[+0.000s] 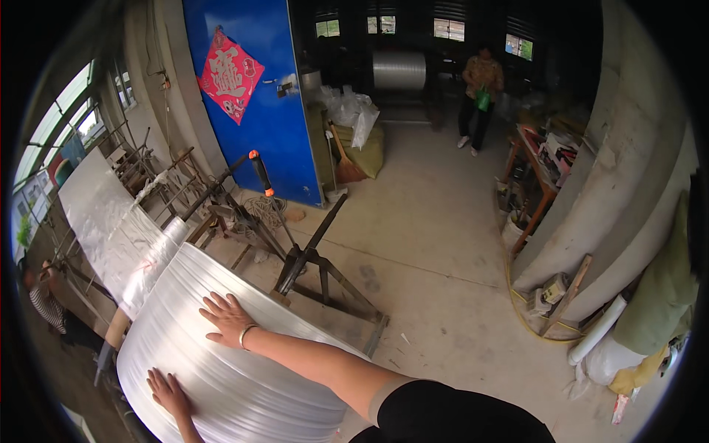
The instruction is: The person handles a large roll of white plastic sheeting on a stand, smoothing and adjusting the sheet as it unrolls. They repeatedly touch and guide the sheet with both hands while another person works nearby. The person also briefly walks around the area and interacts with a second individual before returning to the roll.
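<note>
A large roll of shiny, whitish plastic film (255,369) fills the lower left, its surface creased in bands. On its upper side my right hand (227,320) lies flat with fingers spread, a bracelet at the wrist. Lower down and to the left, my left hand (170,394) rests on the same roll, fingers stretched out and holding nothing. Beyond the roll a clear film sheet (111,221) slopes up to the left. Beside the roll's far end stands a dark metal frame (298,260) with a bar sticking out. A black handle with orange ends (261,174) rises behind it.
A blue door (255,151) with a red diamond-shaped decoration stands ahead, a broom (346,164) and sacks beside it. One person (484,85) stands far back with something green; another (48,303) is at the left rim. A cluttered wooden table (543,173) and sacks line the right wall.
</note>
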The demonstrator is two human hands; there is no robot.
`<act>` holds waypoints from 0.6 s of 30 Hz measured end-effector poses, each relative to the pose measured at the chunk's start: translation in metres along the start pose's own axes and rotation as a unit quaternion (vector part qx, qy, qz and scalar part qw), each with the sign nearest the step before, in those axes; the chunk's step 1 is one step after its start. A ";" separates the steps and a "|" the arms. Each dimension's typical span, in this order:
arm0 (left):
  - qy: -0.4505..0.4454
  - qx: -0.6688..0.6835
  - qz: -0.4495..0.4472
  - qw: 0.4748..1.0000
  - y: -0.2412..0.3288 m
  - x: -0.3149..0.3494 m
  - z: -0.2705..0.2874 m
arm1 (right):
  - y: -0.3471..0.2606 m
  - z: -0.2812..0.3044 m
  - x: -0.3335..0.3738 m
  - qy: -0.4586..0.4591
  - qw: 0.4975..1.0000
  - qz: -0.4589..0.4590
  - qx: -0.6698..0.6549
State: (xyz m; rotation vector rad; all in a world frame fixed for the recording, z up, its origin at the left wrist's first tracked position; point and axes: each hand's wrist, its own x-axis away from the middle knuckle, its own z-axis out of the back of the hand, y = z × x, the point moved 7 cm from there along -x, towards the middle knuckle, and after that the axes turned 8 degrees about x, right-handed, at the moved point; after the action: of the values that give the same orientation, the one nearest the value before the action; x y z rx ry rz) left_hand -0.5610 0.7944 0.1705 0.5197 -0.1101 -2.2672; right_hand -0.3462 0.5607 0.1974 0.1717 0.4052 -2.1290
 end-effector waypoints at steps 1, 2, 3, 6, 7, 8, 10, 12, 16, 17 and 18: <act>0.026 -0.048 0.016 0.998 0.050 0.049 0.017 | 0.014 -0.008 0.042 0.021 1.000 -0.004 0.014; 0.056 -0.079 0.000 0.995 0.039 0.100 0.014 | 0.004 -0.019 0.086 0.040 0.999 0.017 0.016; 0.127 -0.078 -0.063 0.987 0.032 0.151 0.000 | 0.012 -0.038 0.135 0.132 0.990 0.050 0.028; 0.088 -0.237 -0.194 0.948 0.106 0.301 0.006 | 0.046 -0.114 0.287 0.157 0.984 0.052 0.060; 0.011 -0.208 -0.173 0.963 0.089 0.348 -0.021 | 0.051 -0.141 0.331 0.092 0.991 0.039 0.084; -0.055 -0.168 -0.156 0.972 0.080 0.376 -0.035 | 0.057 -0.149 0.367 0.020 0.981 0.045 0.188; -0.122 -0.113 -0.088 0.982 0.047 0.416 -0.041 | 0.106 -0.208 0.465 -0.383 0.923 -0.033 0.033; -0.135 -0.075 -0.009 0.988 0.000 0.423 -0.030 | 0.157 -0.198 0.515 -0.436 0.845 -0.308 -0.021; -0.085 -0.020 0.129 0.988 -0.102 0.396 0.011 | 0.211 -0.150 0.462 -0.127 0.906 -0.404 -0.026; -0.017 0.026 0.136 0.990 -0.119 0.370 0.026 | 0.210 -0.126 0.420 -0.001 0.925 -0.379 -0.029; 0.052 0.071 0.143 0.986 -0.136 0.344 0.041 | 0.203 -0.102 0.370 0.044 0.923 -0.377 -0.061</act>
State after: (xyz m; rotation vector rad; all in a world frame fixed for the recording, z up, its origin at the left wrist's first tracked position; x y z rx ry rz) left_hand -0.8790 0.6340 0.0610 0.6531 -0.2773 -1.9571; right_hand -0.3875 0.2024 -0.0445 0.0359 0.7448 -2.8461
